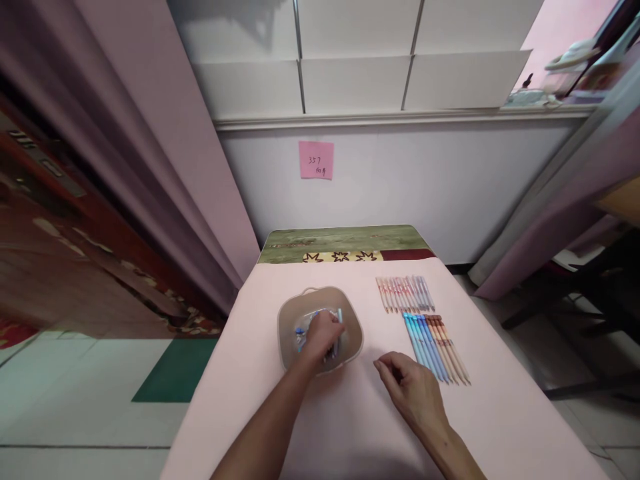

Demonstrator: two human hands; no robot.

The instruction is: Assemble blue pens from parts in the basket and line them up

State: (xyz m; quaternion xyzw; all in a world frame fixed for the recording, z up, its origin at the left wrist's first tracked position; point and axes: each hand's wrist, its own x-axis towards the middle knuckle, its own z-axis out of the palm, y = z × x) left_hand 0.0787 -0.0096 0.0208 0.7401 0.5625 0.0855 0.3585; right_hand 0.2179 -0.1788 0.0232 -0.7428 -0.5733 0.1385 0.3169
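A beige basket (pixel 285 327) stands on the pink-covered table, with several pens in it. Inside it is my left hand (pixel 324 332), its fingers bent down among the pens; what they hold, if anything, is hidden. My right hand (pixel 413 383) hovers over the table between the basket and the pens, thumb and fingertips pressed together, and what may be between them is too small to see. Right of the basket lies an upper row of pale pink and clear pens (pixel 403 294). Below it is a row of blue pens (pixel 425 347) beside brown-topped beige pens (pixel 447 348).
The table (pixel 235 400) has a green patterned strip (pixel 345 240) at its far edge, against a white wall. A pink note (pixel 316 160) is stuck on the wall. Purple curtains hang on both sides, and dark furniture legs stand at the right.
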